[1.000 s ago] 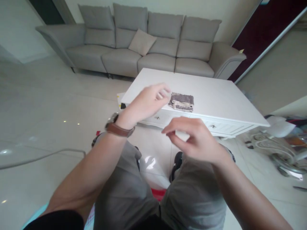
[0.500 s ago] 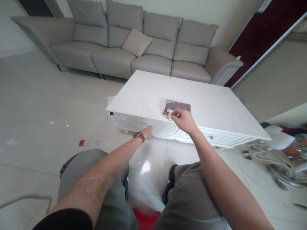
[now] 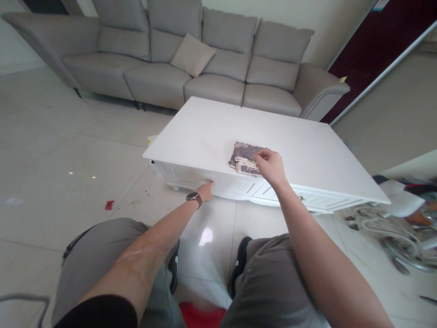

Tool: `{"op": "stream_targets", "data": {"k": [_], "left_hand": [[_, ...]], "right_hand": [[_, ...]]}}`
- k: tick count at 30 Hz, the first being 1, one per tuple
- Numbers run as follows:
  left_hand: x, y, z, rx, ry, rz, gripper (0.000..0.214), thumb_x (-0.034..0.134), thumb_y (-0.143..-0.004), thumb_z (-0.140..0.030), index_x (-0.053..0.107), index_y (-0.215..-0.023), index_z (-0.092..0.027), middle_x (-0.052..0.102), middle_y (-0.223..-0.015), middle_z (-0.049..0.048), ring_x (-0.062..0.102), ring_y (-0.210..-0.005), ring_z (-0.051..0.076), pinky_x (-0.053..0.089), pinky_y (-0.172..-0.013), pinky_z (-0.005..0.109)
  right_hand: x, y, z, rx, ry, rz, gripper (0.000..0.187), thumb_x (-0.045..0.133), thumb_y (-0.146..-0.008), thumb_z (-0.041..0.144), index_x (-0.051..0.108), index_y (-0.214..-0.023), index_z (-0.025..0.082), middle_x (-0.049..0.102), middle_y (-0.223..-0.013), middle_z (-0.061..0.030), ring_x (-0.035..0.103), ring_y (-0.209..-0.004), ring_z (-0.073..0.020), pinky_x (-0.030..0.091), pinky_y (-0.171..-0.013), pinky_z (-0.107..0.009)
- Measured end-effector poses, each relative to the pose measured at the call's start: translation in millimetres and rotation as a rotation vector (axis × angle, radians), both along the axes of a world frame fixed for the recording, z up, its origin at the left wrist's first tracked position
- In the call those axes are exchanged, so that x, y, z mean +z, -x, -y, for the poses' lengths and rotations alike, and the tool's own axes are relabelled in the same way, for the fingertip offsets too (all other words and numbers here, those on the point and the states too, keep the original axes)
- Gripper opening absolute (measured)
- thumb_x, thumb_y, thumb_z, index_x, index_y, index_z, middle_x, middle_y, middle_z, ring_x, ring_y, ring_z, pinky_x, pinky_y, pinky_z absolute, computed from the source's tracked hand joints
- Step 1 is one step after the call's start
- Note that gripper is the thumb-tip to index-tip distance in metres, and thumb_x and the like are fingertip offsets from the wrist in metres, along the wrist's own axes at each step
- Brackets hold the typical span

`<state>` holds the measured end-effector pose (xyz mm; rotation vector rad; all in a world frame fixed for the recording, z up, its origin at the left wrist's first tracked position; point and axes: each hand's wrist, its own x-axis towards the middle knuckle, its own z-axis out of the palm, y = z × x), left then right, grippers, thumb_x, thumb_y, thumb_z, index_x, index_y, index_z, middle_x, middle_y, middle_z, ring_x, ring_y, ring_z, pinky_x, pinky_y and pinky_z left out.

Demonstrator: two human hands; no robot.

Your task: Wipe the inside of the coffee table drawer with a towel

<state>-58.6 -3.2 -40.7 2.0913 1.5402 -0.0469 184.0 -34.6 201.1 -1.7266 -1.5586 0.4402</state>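
2 hands reach the white table (image 3: 211, 132): the right hand (image 3: 269, 165) pinches the folded grey cloth (image 3: 243, 157) lying near the table's near edge, while the left hand (image 3: 205, 190), fingers together, touches the drawer front (image 3: 191, 175).

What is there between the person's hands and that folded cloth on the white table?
Nothing visible. The right hand already rests on the folded cloth at the near edge of the white table. The left hand is lower, at the table's drawer front, apart from the cloth.
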Motion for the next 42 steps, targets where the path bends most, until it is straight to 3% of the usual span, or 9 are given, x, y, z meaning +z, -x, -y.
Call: {"op": "stream_targets", "data": {"k": [9, 21, 26, 33, 38, 42], "left_hand": [[6.9, 1.5, 16.5, -0.073, 0.006, -0.086, 0.065, 0.067, -0.084, -0.023, 0.050, -0.146, -0.021, 0.053, -0.151, 0.0141, 0.064, -0.129, 0.029, 0.054, -0.107, 0.039], [18.2, 7.4, 76.6, -0.151, -0.006, -0.171, 0.068, 0.069, -0.082, -0.027, 0.051, -0.147, -0.018, 0.056, -0.150, 0.0174, 0.067, -0.124, 0.033, 0.058, -0.101, 0.043], [16.4, 10.3, 104.0, -0.161, -0.033, -0.182, 0.064, 0.069, -0.081, -0.027, 0.055, -0.143, -0.018, 0.063, -0.141, 0.0168, 0.069, -0.120, 0.033, 0.059, -0.099, 0.043], [12.6, 14.8, 126.2, -0.135, -0.030, -0.159, 0.069, 0.070, -0.078, -0.029, 0.054, -0.145, -0.018, 0.060, -0.146, 0.0182, 0.069, -0.121, 0.035, 0.059, -0.099, 0.046], [13.1, 15.1, 143.0, -0.123, -0.037, -0.153, 0.072, 0.071, -0.076, -0.028, 0.055, -0.145, -0.019, 0.061, -0.144, 0.0179, 0.070, -0.118, 0.036, 0.060, -0.096, 0.046], [15.9, 15.6, 149.7, -0.113, -0.031, -0.141, 0.073, 0.070, -0.076, -0.027, 0.053, -0.147, -0.020, 0.059, -0.148, 0.0171, 0.069, -0.120, 0.035, 0.060, -0.097, 0.045]], "right_hand": [[-10.0, -12.2, -1.0, 0.108, 0.103, -0.005, 0.017, 0.058, -0.077, 0.031, 0.071, -0.073, 0.020, 0.072, -0.077, -0.0045, 0.067, -0.080, -0.0230, 0.048, -0.073, -0.033], [-17.8, -20.9, 1.9, 0.171, 0.194, 0.100, 0.019, 0.056, -0.077, 0.030, 0.069, -0.068, 0.019, 0.072, -0.074, -0.0046, 0.063, -0.076, -0.0205, 0.046, -0.076, -0.032], [-19.5, -23.3, 3.2, 0.196, 0.203, 0.097, 0.019, 0.057, -0.078, 0.029, 0.072, -0.072, 0.019, 0.074, -0.077, -0.0052, 0.065, -0.080, -0.0215, 0.047, -0.077, -0.033], [-30.8, -35.1, -1.0, 0.191, 0.260, 0.133, 0.021, 0.059, -0.079, 0.031, 0.074, -0.076, 0.018, 0.075, -0.080, -0.0052, 0.066, -0.080, -0.0213, 0.048, -0.076, -0.032], [-48.5, -46.6, -13.6, 0.160, 0.262, 0.230, 0.019, 0.061, -0.081, 0.029, 0.076, -0.085, 0.018, 0.076, -0.094, -0.0076, 0.067, -0.092, -0.0230, 0.050, -0.085, -0.033], [-66.7, -51.3, -28.0, 0.164, 0.185, 0.380, 0.027, 0.063, -0.083, 0.026, 0.076, -0.104, 0.015, 0.071, -0.117, -0.0145, 0.063, -0.114, -0.0274, 0.048, -0.103, -0.039]]}}
